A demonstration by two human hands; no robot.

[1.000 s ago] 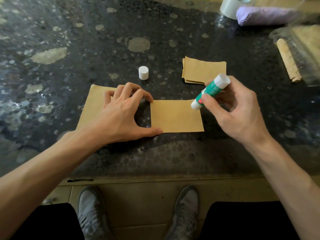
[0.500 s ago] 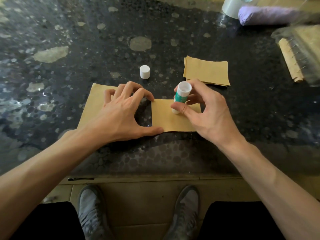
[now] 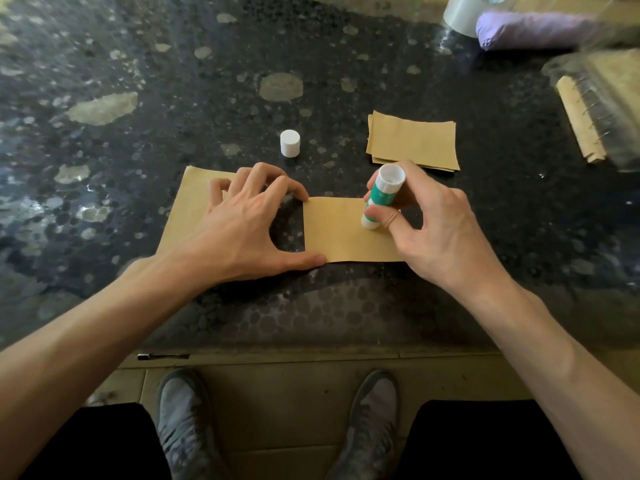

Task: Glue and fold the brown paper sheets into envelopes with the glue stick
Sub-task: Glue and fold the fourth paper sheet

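Glue stick (image 3: 381, 199) now stands near upright, tip down on the small brown sheet (image 3: 339, 233), no longer slanted at its corner. Right hand (image 3: 436, 233) pinches the stick. Left hand (image 3: 239, 230), spread and grasping nothing, pins the sheet's left edge to the desk (image 3: 346, 306).

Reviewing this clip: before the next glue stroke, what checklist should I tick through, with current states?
1. Cap off: ok, white cap stands apart on the table.
2. Grip on glue stick: ok, right hand holds it, tip down.
3. Tip on paper: ok, it meets the brown sheet near its right end.
4. Sheet pinned: ok, left hand presses its left edge with thumb and finger.
5. Glue trace showing: cannot tell.
6. Path clear of folded stack: ok, it lies apart, behind.
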